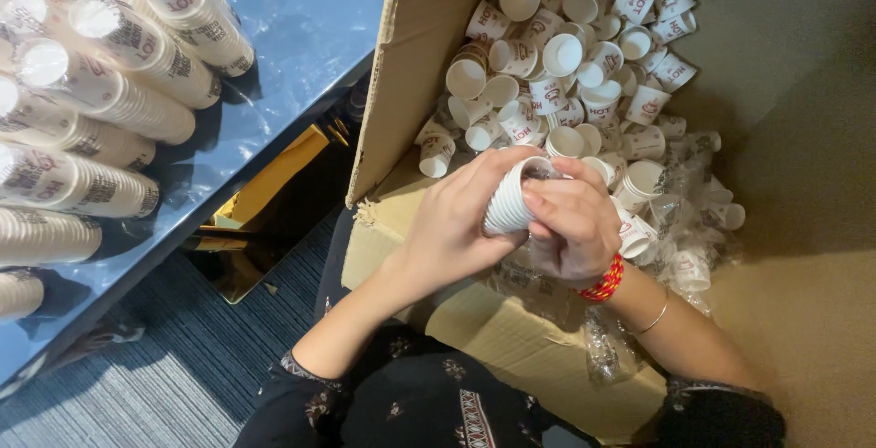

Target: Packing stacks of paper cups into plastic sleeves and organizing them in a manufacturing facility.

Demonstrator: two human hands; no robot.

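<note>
Both hands busy on one short stack of paper cups [508, 200], right over the cardboard box [411, 65].

Left hand [453, 229] wraps around the stack's ribbed rims, probably so the nested cups don't slide apart, while the right hand [573, 224] pinches at its open end with fingertips curled in. Loose cups [566, 56] fill the box just beyond the stack. Left of the box, long cup stacks [100, 92] lie on their sides on a blue table [310, 19]. Crumpled plastic wrap [611, 348] sits at the box's near edge.
</note>
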